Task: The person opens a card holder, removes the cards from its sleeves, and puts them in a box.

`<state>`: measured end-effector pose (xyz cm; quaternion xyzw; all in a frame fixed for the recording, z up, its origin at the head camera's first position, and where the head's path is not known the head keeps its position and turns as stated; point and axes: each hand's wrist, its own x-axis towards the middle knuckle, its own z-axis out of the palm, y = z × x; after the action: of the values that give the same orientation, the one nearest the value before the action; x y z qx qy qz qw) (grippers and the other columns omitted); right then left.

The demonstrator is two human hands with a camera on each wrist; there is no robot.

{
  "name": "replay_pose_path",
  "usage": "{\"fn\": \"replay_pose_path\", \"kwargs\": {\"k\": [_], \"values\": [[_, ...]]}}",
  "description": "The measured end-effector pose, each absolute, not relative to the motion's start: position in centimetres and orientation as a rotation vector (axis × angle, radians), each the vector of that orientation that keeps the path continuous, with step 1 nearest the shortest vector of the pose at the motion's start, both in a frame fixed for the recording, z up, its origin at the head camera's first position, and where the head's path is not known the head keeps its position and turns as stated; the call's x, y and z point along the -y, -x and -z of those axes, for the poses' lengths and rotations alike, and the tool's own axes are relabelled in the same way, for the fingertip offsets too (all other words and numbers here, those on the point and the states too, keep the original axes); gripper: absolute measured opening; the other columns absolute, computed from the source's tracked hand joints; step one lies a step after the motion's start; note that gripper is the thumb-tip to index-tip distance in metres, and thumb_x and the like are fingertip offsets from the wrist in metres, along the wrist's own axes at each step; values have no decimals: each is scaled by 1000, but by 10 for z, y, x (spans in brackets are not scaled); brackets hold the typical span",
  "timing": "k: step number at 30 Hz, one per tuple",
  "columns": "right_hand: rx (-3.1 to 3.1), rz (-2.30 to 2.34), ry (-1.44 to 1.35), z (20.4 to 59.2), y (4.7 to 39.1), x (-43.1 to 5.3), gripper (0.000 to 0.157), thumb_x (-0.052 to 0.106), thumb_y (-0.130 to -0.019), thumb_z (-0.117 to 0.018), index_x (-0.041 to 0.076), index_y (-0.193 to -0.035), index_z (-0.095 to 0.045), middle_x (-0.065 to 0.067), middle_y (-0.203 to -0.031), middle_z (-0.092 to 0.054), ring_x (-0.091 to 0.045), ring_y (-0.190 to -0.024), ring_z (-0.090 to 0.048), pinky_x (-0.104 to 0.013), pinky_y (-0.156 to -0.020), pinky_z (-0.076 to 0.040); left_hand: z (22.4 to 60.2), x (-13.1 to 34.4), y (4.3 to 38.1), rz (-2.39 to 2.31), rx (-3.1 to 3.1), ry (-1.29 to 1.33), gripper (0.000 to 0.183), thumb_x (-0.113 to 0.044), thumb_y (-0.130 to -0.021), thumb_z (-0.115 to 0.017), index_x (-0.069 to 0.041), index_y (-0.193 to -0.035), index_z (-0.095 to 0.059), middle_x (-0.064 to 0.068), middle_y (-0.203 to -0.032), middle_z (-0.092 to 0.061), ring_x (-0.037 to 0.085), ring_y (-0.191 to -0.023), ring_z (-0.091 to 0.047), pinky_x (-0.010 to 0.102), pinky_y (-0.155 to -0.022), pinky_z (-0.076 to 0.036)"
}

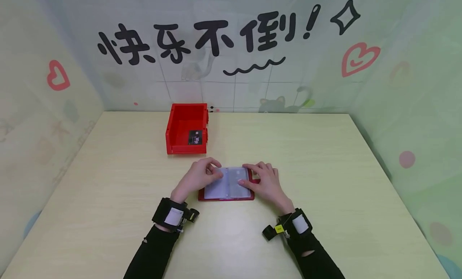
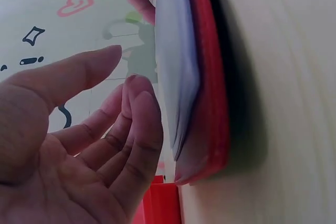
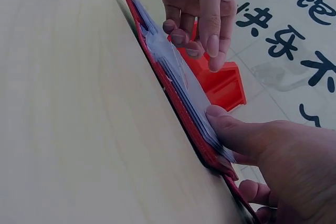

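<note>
Red card holder (image 1: 226,186) lies open on tbl (image 1: 317,158), clear pgs (image 1: 239,190) up; R hand (image 1: 267,183) pinches its right edge, L hand (image 1: 197,175) hovers loosely curled, holding nothing. Opening looks done; Vip card (image 1: 195,137), unsleeved, sits in bin (image 1: 185,149) beyond.

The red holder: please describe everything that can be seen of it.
The red holder lies open on the table before the red bin. Its leathery-looking cover bears clear, plastic-looking sleeves on both sides; a red strip extends past its right edge. The right hand rests its thumb on the right sleeves; the left hand hovers over the left half.
</note>
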<state>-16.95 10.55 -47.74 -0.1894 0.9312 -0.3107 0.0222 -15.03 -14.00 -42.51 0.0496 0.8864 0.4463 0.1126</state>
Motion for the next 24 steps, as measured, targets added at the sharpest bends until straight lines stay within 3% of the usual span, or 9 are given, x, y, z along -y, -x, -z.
{"fn": "replay_pose_path", "kwargs": {"k": [11,16,20,24], "values": [[-2852,953,609,465,173,-103,53,40,-82,-81,17,-129,-67,-6,-98,-57,-25,-100,-49,-44,-89,-29,435,129,146,-1261,-2596,-149,37,-19,-83,-83,-7,-113,-67,6,-86,-66,17,-72,-56,26,-65,-46],[-2843,1022,617,462,181,-99,37,32,-84,-82,13,-114,-70,-7,-94,-57,-25,-95,-52,-43,-88,-30,439,127,146,-1212,-2632,-125,37,-19,-79,-86,-8,-110,-69,4,-85,-65,17,-73,-56,26,-65,-44],[-2717,1212,535,461,186,-96,21,26,-90,-76,10,-100,-70,-5,-83,-57,-19,-77,-53,-31,-72,-42,440,126,146,-1229,-2621,-114,36,-17,-78,-86,-9,-109,-69,4,-84,-65,17,-73,-56,26,-64,-44],[-2548,1373,470,461,190,-93,20,26,-95,-69,6,-95,-72,-5,-75,-59,-15,-63,-52,-25,-52,-44,439,128,146,-1257,-2604,-116,35,-16,-79,-85,-8,-109,-70,5,-85,-65,17,-73,-56,26,-65,-44]]}}
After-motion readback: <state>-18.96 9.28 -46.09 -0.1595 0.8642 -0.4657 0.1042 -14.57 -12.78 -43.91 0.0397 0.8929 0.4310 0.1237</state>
